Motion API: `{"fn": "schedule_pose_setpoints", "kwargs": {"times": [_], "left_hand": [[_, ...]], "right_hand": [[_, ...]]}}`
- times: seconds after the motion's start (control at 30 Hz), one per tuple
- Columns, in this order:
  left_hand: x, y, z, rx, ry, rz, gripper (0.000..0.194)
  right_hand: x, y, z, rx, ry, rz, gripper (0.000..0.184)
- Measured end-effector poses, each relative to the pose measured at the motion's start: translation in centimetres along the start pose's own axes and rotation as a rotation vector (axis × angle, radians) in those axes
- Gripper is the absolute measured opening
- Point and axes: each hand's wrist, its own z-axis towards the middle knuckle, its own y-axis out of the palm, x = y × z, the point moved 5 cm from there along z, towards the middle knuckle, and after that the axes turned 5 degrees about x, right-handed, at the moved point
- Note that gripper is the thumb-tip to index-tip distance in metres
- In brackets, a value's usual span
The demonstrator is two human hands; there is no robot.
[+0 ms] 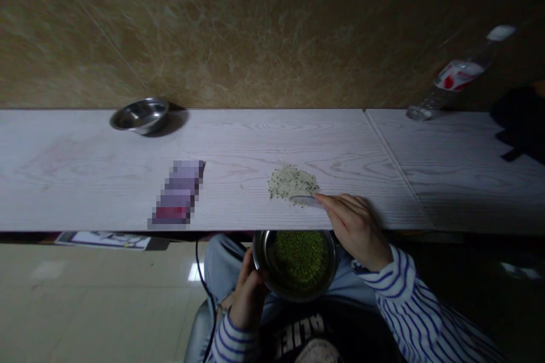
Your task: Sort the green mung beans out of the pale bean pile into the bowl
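Observation:
My left hand grips the left rim of a steel bowl held just below the table's front edge, over my lap. Many small green beans, like mung beans, lie inside it. On the table above the bowl, a flat heap of white rice grains is mixed with scattered green beans. My right hand pinches a thin, pale spoon by its handle end. The spoon's tip rests at the near edge of the heap. My fingers partly hide the handle.
An empty-looking steel bowl stands at the back left. A blurred-out phone-like slab lies left of the heap. At the back right stands a clear plastic bottle, beside a dark cloth-like item. A marbled wall borders the table.

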Motion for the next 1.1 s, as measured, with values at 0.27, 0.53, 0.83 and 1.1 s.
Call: {"fn": "schedule_pose_setpoints", "kwargs": {"times": [0.27, 0.53, 0.83, 1.1], "left_hand": [[-0.1, 0.0, 0.2, -0.033, -0.014, 0.006, 0.054], [-0.1, 0.2, 0.0, -0.026, -0.018, 0.003, 0.054], [-0.4, 0.0, 0.2, -0.045, 0.008, 0.014, 0.053], [-0.3, 0.1, 0.0, -0.047, -0.02, 0.018, 0.054]], "right_hand": [[0.6, -0.6, -0.1, 0.045, 0.043, -0.032, 0.028], [-0.2, -0.5, -0.6, -0.022, 0.064, 0.029, 0.028], [0.6, -1.6, -1.4, 0.019, 0.125, 0.027, 0.029], [-0.5, -1.3, -1.3, -0.019, 0.118, 0.063, 0.03]]}}
